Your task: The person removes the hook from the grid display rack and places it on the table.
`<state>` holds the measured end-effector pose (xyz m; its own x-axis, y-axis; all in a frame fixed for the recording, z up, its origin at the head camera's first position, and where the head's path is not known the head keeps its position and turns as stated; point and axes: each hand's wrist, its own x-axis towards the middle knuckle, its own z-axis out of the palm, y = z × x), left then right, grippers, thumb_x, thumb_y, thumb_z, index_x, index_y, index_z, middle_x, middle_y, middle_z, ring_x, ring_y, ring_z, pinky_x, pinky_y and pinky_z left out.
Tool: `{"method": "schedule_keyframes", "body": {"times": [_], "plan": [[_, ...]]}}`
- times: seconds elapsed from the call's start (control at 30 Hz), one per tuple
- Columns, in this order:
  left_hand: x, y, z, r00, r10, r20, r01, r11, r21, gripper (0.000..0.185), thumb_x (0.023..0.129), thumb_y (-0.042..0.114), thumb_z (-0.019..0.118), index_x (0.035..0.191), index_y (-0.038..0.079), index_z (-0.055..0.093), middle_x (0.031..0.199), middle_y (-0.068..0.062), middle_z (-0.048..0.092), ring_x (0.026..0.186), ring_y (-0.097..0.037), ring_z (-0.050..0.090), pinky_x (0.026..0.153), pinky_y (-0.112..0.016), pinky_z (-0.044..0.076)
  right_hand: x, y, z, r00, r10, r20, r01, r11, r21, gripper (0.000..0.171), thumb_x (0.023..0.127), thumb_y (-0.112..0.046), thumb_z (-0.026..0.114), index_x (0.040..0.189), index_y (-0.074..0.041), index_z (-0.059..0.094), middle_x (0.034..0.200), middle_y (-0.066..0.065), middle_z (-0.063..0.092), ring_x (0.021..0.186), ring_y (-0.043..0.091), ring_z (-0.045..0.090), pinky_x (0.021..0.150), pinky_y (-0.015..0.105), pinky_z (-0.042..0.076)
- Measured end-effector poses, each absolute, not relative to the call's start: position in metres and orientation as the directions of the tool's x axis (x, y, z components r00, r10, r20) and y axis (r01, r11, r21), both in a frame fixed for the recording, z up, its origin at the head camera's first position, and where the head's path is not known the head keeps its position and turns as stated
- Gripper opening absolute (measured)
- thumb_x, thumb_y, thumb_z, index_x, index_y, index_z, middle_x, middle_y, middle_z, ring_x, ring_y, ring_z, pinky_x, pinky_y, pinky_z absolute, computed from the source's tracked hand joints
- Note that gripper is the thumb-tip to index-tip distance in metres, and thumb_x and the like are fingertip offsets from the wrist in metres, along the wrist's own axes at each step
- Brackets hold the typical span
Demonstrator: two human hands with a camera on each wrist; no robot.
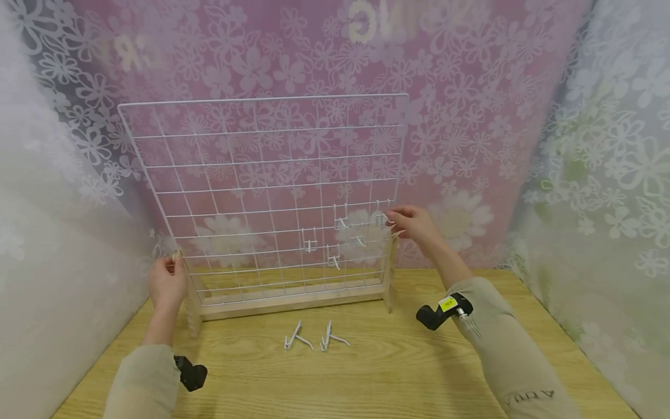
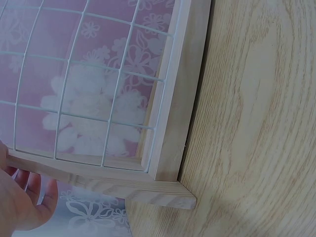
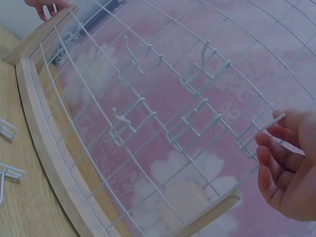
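A white wire grid panel point(image 1: 268, 191) stands upright in a wooden stand point(image 1: 293, 302). My left hand point(image 1: 168, 280) grips the top of the stand's left post; in the left wrist view its fingers point(image 2: 33, 187) curl behind the wood. At the panel's right edge, my right hand point(image 1: 416, 227) pinches the prong of a white wire hook point(image 3: 247, 143) that hangs on the grid. Several more hooks hang to its left, among them an upper hook point(image 1: 341, 223) and a lower hook point(image 1: 333, 262).
Two loose hooks lie on the wooden table point(image 1: 251, 378) in front of the stand, a left hook point(image 1: 296, 334) and a right hook point(image 1: 327, 336). Behind the panel hangs a pink flowered curtain point(image 1: 471, 116). Pale flowered sheets flank the table on both sides.
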<state>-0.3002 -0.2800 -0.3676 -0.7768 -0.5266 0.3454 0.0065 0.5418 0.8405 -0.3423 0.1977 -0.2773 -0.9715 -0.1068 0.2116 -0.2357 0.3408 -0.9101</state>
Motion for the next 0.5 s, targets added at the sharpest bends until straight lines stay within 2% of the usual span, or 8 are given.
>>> {"method": "schedule_keyframes", "body": {"times": [0.13,0.3,0.5], "plan": [[-0.2993,-0.2797,-0.3676,-0.780,-0.524,0.341,0.007,0.538,0.843,0.038,0.098,0.019,0.038,0.118,-0.013,0.044,0.106,-0.028,0.049,0.097,-0.039,0.047,0.083,-0.047,0.037,-0.3446,0.1947,-0.2729,-0.986,-0.102,0.135,-0.161,0.330,-0.930,0.045,0.094,-0.029,0.055,0.127,0.000,0.052,0.104,0.013,0.063,0.094,0.028,0.056,0.085,0.042,0.046],[-0.2999,-0.2792,-0.3667,-0.780,-0.525,0.341,0.010,0.534,0.845,0.039,0.099,0.020,0.038,0.119,-0.012,0.044,0.107,-0.028,0.049,0.099,-0.040,0.046,0.086,-0.049,0.037,-0.3466,0.1920,-0.2694,-0.992,-0.098,0.084,-0.107,0.257,-0.960,0.041,0.094,-0.022,0.055,0.127,0.003,0.050,0.084,-0.005,0.064,0.080,0.014,0.057,0.080,0.036,0.046],[-0.3007,-0.2779,-0.3662,-0.767,-0.534,0.356,0.023,0.531,0.847,0.035,0.098,0.018,0.039,0.115,-0.012,0.045,0.103,-0.028,0.049,0.096,-0.040,0.047,0.085,-0.048,0.036,-0.3463,0.1890,-0.2687,-0.990,-0.109,0.090,-0.111,0.213,-0.971,0.037,0.095,-0.017,0.053,0.125,0.005,0.050,0.077,-0.008,0.064,0.072,0.008,0.056,0.073,0.029,0.047]]}}
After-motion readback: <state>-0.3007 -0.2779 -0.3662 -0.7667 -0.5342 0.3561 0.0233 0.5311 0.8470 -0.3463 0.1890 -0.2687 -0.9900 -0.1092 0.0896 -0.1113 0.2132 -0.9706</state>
